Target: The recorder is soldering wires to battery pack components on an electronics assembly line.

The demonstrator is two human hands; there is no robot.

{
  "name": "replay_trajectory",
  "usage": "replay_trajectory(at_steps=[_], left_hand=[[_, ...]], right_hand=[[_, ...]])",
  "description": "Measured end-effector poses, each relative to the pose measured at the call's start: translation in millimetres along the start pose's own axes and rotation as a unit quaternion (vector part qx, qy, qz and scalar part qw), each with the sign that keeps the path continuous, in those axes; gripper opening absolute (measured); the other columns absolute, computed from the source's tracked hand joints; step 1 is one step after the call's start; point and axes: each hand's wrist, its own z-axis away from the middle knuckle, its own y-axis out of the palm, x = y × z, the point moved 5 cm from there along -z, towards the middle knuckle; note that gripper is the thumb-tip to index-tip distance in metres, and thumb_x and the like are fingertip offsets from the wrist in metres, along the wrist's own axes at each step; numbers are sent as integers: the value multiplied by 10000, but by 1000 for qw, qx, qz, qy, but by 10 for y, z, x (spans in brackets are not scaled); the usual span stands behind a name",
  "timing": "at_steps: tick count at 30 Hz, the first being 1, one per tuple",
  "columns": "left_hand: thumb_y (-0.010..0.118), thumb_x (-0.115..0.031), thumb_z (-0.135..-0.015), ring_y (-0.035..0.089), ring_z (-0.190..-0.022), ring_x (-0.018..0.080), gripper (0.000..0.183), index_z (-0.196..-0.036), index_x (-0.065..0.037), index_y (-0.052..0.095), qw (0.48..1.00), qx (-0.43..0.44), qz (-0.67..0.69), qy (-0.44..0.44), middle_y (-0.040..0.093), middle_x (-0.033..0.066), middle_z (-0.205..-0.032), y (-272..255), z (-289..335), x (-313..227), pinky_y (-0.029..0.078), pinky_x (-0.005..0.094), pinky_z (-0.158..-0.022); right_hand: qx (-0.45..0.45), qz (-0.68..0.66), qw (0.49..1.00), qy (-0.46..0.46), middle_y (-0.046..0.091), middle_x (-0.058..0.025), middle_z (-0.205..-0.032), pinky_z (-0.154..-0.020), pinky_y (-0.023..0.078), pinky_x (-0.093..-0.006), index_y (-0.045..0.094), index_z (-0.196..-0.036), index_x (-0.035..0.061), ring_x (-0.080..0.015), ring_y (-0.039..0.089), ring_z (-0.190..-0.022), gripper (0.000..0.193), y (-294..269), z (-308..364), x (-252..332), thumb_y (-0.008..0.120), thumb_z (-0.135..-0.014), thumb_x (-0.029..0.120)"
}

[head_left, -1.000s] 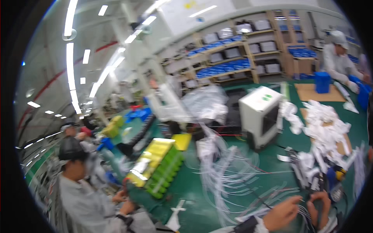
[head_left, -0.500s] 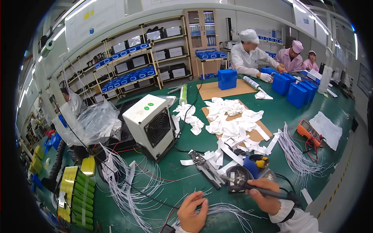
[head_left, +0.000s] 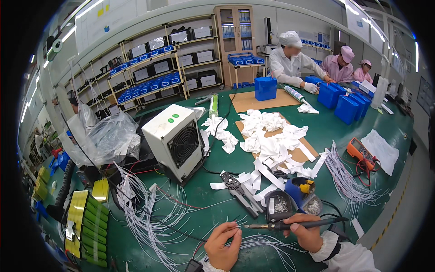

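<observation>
At the near edge of a green tabletop, the right hand wraps its fingers around the dark handle of a soldering iron, whose tip points left, just beside the other fingertips. The left hand is curled, thumb and forefinger nearly meeting; thin strands show there, but I cannot tell whether they are pinched. White wires fan out between and beyond the hands, and a larger tangle spreads to the left, near a battery pack of green cells.

Just past the iron are a black dish of small bits, a blue stand and a wire stripper lying open. Farther back, a pale fan box stands to the left, white cloths heap over brown board, and an orange multimeter lies right.

Across the table, a person in white works near blue blocks, with two people in pink alongside. Behind stand loaded shelves and a wooden cabinet with glazed doors.
</observation>
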Motion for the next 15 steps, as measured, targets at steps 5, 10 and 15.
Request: replay_trajectory(at_steps=[5,10,15], left_hand=[[773,8,-848,727,-867,251,88,-921,35,731,1000,6,-10,3,738,152,-1058,-7,4,-8,570,310,-750],[771,4,-850,728,-871,254,85,-919,34,731,1000,6,1,-9,740,150,-1049,0,19,16,571,316,-753],[771,2,-850,726,-876,266,86,-919,32,730,1000,11,-6,-10,740,148,-1039,-2,22,17,570,323,-765]], right_hand=[[3,12,1000,2,722,-194,-939,-697,614,-320,729,-1076,-90,-229,737,-773,201,23,9,35,659,-937,37],[10,9,1000,-2,724,-200,-937,-690,616,-317,729,-1075,-94,-228,737,-772,206,24,1,13,663,-938,44],[10,13,1000,-1,726,-199,-934,-694,613,-316,729,-1079,-94,-226,734,-767,210,36,7,32,666,-938,49]])
